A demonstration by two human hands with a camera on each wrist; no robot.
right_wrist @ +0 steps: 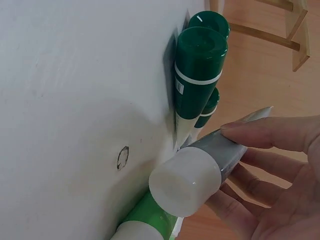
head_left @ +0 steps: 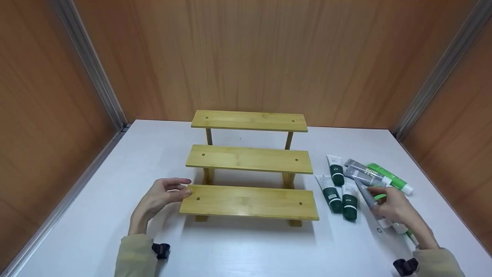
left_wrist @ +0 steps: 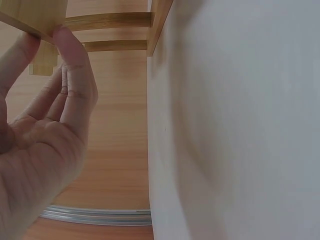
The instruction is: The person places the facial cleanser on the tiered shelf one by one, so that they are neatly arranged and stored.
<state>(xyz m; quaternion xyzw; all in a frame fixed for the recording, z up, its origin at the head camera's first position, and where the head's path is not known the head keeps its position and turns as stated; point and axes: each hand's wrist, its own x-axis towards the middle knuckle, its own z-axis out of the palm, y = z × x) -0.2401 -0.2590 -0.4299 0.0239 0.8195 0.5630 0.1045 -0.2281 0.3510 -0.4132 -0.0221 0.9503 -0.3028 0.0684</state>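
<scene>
A three-tier wooden step rack (head_left: 250, 202) stands mid-table. My left hand (head_left: 159, 197) pinches the left end of its lowest board; in the left wrist view, thumb and finger meet the board's (left_wrist: 37, 15) corner. At the right, my right hand (head_left: 398, 207) holds a grey squeeze tube (head_left: 365, 192) between thumb and fingers, tilted, its white cap (right_wrist: 185, 182) toward the camera in the right wrist view. Three white tubes with dark green caps (head_left: 349, 207) lie just left of that hand. A green tube (right_wrist: 150, 217) lies under the held one, partly hidden.
Beyond the right hand lie more grey tubes (head_left: 367, 171) and a green tube with a white cap (head_left: 392, 179). Wood-grain panels (head_left: 246, 57) wall in the white table (head_left: 246, 254) at the back and both sides. A small dark ring mark (right_wrist: 122, 158) shows on the tabletop.
</scene>
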